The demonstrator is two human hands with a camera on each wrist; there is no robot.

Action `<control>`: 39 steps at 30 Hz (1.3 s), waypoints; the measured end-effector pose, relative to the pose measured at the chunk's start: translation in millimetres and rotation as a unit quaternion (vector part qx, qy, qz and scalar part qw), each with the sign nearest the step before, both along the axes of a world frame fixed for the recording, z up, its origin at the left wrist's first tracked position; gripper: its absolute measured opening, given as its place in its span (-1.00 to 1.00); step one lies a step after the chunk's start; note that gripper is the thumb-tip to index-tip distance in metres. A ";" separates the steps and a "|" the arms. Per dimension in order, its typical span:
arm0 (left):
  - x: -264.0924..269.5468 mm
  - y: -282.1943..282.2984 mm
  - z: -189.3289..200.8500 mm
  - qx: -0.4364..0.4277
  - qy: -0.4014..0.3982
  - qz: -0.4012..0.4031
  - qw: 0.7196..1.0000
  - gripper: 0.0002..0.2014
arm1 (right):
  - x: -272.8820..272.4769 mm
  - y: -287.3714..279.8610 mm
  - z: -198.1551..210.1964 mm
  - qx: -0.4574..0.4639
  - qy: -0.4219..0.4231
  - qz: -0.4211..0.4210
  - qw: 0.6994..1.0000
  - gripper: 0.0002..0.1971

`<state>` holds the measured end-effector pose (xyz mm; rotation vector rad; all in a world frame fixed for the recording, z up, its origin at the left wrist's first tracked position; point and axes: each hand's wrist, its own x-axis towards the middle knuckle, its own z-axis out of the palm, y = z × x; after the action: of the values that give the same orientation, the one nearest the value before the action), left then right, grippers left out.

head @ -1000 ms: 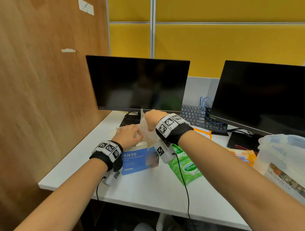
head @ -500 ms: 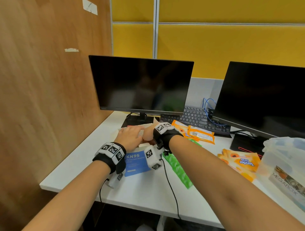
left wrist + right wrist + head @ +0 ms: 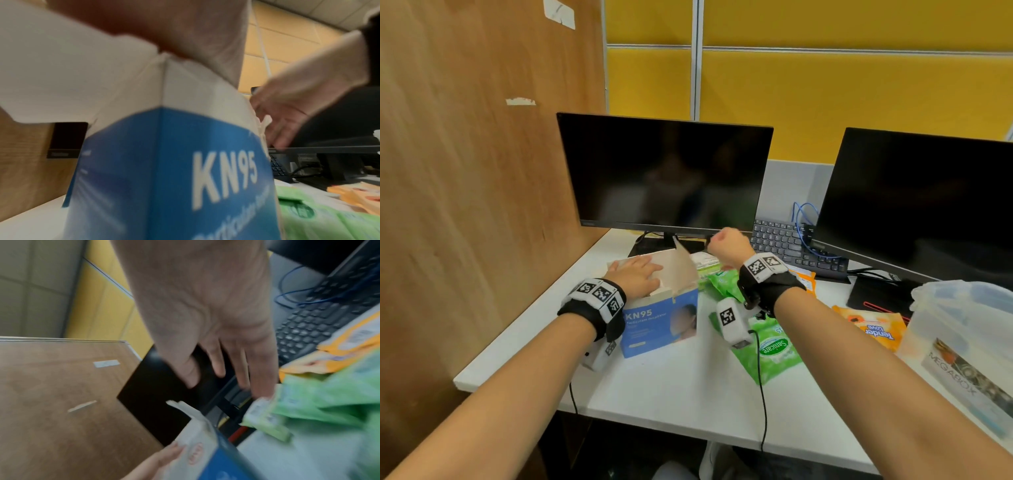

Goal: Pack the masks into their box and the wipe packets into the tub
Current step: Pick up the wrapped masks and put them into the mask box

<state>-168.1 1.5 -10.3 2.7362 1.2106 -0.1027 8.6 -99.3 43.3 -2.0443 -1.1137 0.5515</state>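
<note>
Head view, from near edge to far: a green wipe packet (image 3: 770, 346) lies on the white desk (image 3: 678, 387) at about 5 o'clock from the mask box (image 3: 659, 320), its long axis running from near right to far left. The blue KN95 box stands just left of centre with its top open and a brown flap (image 3: 683, 265) raised on its right side. The left hand (image 3: 635, 275) lies flat, fingers straight and together, over the box opening at 12 o'clock of its printed face, apparently pressing the contents down; the masks themselves cannot be made out. More green packets (image 3: 720, 282) are bunched just right of the box, with orange packets (image 3: 875, 325) farther out at 3 o'clock, beside the clear tub (image 3: 962, 329) at the right edge. The right hand (image 3: 727, 241) hangs above the desk at about 1 o'clock from the box; from above its fingers are out of sight, but the right wrist view shows the fingers (image 3: 261, 379) loosely spread, clasping nothing, with the bunched green packets directly below and to their right. That hand is by far the nearer to the wipes, so a packet pickup looks likely its job. Two dark monitors (image 3: 664, 174) and a keyboard (image 3: 787, 245) fill the far side.
</note>
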 end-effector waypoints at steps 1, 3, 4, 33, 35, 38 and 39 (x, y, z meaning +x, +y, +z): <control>-0.3 1.0 2.3 -0.007 0.000 0.006 1.000 -0.49 | 3.5 -6.1 -8.4 -0.078 0.023 0.041 0.996 -0.61; -1.5 0.2 3.4 -0.011 -0.032 0.016 0.999 -0.46 | -1.1 -16.7 -20.5 -0.163 0.148 0.105 0.970 -0.45; -1.6 -1.4 2.3 -0.006 -0.060 0.023 0.998 -0.47 | -5.4 -17.9 -26.4 -0.144 0.159 0.120 0.969 -0.41; -2.4 -7.8 -8.3 -0.019 -0.192 0.057 0.979 -0.17 | -65.8 41.3 19.7 -0.011 -0.218 0.045 0.975 -0.75; -2.7 -8.4 -7.6 -0.020 -0.195 0.059 0.979 -0.16 | -61.9 45.7 27.0 0.008 -0.250 0.045 0.967 -0.79; -3.3 -7.5 -7.3 -0.018 -0.189 0.055 0.980 -0.19 | -67.7 53.9 37.9 -0.043 -0.304 0.098 0.947 -0.83; -3.6 -7.9 -6.8 -0.017 -0.188 0.053 0.981 -0.20 | -70.0 51.7 39.4 -0.078 -0.319 0.119 0.937 -0.88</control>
<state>-171.6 -6.3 -17.1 2.4990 1.2234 0.3840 -61.4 -47.6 82.7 -2.3143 -1.7582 0.0711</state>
